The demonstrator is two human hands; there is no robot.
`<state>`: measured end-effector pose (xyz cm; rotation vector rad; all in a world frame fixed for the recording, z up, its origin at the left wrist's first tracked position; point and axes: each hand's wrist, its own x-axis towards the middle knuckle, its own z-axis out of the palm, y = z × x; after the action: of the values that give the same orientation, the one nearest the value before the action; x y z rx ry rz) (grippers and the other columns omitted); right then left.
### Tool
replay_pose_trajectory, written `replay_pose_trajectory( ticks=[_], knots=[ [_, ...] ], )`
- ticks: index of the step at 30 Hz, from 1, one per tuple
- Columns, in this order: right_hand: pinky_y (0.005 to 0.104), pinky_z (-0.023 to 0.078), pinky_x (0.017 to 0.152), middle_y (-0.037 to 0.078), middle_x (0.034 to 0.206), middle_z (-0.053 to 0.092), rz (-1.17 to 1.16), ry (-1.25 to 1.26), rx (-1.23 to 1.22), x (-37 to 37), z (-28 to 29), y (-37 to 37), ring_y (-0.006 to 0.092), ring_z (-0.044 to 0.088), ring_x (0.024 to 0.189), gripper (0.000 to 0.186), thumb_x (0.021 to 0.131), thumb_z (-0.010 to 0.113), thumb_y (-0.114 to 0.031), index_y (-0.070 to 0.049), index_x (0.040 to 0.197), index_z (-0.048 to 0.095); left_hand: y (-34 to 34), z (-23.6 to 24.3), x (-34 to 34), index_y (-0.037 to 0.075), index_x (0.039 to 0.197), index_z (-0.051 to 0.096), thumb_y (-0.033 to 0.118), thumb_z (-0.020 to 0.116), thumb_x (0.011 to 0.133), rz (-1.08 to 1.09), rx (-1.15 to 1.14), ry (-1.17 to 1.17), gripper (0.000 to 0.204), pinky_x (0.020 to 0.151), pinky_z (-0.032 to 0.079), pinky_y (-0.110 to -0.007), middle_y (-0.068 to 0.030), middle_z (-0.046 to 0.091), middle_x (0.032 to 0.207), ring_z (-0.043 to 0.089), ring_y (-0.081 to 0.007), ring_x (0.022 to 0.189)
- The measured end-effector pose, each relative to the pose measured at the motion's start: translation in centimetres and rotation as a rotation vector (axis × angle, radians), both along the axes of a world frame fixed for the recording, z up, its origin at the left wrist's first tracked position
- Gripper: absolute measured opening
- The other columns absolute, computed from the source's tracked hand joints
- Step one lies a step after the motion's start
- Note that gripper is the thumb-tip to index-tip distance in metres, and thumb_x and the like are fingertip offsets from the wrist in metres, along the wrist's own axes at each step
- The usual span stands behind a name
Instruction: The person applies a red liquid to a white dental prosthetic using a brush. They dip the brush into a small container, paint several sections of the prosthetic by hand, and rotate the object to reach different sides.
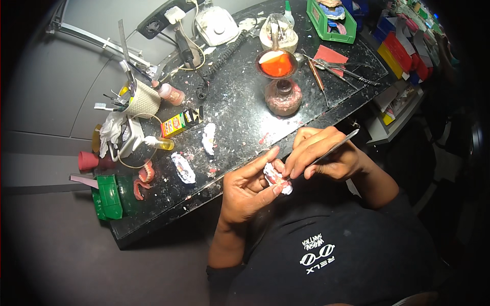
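Note:
Just past the bench's front edge, my left hand [246, 191] pinches a small dental piece [277, 179], white with pink wax-like material on it, between thumb and fingers. My right hand [326, 153] grips a slim metal wax carving tool [338, 145]. Its handle end points up to the right, while its working tip is hidden by the fingers close to the piece. Beyond my hands, a round spirit burner [284, 99] stands beneath a small metal pan [277, 64] with glossy red-orange liquid.
On the black bench [235, 97] lie two white moulded pieces [208, 138], pink dentures [146, 172], a yellow box [178, 122] and a small bottle [162, 143]. Pliers and metal tools [337, 69] lie right of the burner. A green bin [334, 28] holds dental models.

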<state>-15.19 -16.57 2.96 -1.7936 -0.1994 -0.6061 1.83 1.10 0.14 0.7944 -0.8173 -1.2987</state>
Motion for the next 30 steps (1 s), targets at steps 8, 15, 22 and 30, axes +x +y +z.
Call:
replay_pose_trajectory(
  ticks=[8,15,22,30],
  knots=[
    [0.0359,0.047,0.080,0.010,0.092,0.076,-0.014,-0.039,0.091,0.2,-1.4,0.3,0.0226,0.068,0.086,0.022,0.088,0.073,-0.026,-0.004,0.091,0.077,-0.3,0.0,-0.2,-0.013,0.144,0.040,-0.016,0.063,0.085,-0.040,-0.023,0.185,0.064,0.097,0.052,-0.034,-0.0185,0.060,0.122,0.063,-0.0218,0.108],
    [0.0366,0.053,0.081,0.013,0.099,0.075,-0.040,-0.134,0.147,0.4,-2.8,0.8,0.0256,0.069,0.090,0.022,0.093,0.069,-0.021,-0.001,0.100,0.074,-0.7,-0.3,-0.2,-0.014,0.144,0.040,-0.012,0.064,0.085,-0.047,-0.029,0.244,0.063,0.097,0.052,-0.035,-0.0188,0.061,0.121,0.065,-0.0233,0.107],
    [0.0214,0.055,0.066,0.010,0.107,0.072,-0.370,0.035,0.412,0.6,-3.3,0.7,0.0107,0.067,0.081,0.026,0.106,0.051,-0.020,0.001,0.104,0.066,-1.4,-0.4,-0.9,-0.011,0.138,0.046,-0.011,0.063,0.088,0.233,0.003,-0.022,0.053,0.096,0.052,-0.035,-0.0169,0.060,0.118,0.065,-0.0228,0.106],
    [0.0274,0.055,0.069,0.012,0.103,0.072,-0.515,0.028,-0.039,0.4,-2.4,1.2,0.0175,0.071,0.080,0.020,0.102,0.056,-0.011,0.002,0.112,0.068,-2.2,-0.8,-0.9,-0.013,0.140,0.043,-0.011,0.060,0.092,0.379,-0.020,-0.128,0.051,0.097,0.051,-0.031,-0.0162,0.059,0.121,0.063,-0.0200,0.109]
  ],
)
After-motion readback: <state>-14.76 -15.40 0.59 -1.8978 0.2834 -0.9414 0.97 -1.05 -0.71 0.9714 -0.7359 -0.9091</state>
